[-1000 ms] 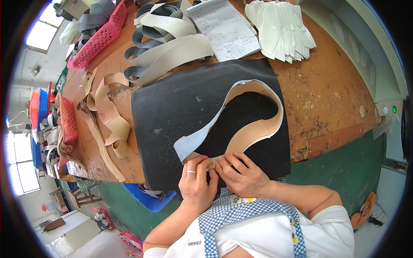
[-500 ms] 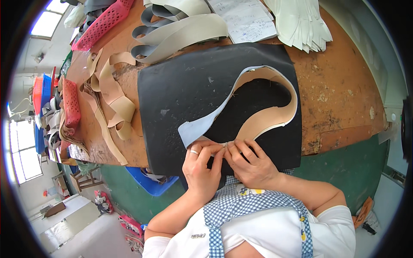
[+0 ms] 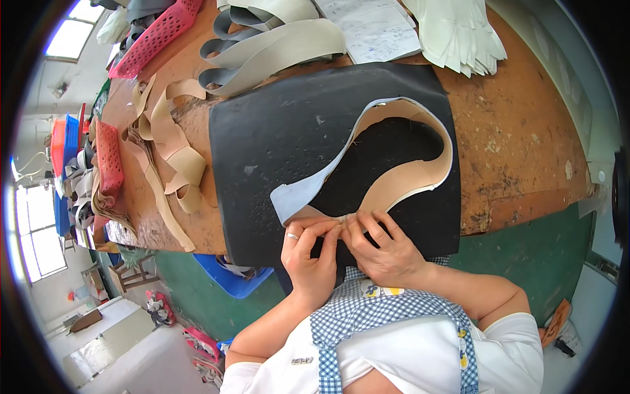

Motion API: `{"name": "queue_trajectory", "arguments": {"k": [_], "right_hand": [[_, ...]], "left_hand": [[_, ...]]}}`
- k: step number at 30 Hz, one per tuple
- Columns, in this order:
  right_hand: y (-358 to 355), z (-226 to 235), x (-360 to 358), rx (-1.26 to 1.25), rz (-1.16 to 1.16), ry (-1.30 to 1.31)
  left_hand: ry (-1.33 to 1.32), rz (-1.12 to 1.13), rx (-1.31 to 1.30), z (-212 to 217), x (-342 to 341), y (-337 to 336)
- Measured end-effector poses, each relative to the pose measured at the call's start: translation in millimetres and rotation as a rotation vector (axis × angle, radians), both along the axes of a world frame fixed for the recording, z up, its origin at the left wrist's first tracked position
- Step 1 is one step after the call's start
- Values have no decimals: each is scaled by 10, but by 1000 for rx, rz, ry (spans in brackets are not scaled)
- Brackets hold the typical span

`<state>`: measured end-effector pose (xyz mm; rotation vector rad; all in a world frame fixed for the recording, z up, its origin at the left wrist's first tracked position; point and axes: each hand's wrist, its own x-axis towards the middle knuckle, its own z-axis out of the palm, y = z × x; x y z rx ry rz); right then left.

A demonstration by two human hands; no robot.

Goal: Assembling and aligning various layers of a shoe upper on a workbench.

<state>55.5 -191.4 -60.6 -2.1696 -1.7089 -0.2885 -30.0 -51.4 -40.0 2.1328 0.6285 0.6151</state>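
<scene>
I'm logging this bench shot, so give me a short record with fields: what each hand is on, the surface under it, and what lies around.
left hand: left hand pinches the near end of the curved beige strip
right hand: right hand pinches the same end, fingertips meeting the left's
surface: black mat on a worn wooden bench
left of mat: loose beige strips, red baskets
far side: grey bands, paper sheet, pale cut pieces

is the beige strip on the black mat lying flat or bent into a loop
Bent into a loop: the beige strip curves around over the black mat, and both ends meet where the left hand and right hand pinch them.
</scene>
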Motion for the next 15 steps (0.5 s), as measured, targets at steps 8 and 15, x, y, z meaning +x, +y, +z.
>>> {"name": "queue_trajectory", "arguments": {"k": [8,15], "right_hand": [[-12,7,1,-21,19,-13],[-24,-3,16,-2,31,29]], "left_hand": [[-20,-3,20,-62,-3,-29],[-46,-23,126,-112,2,-16]]}}
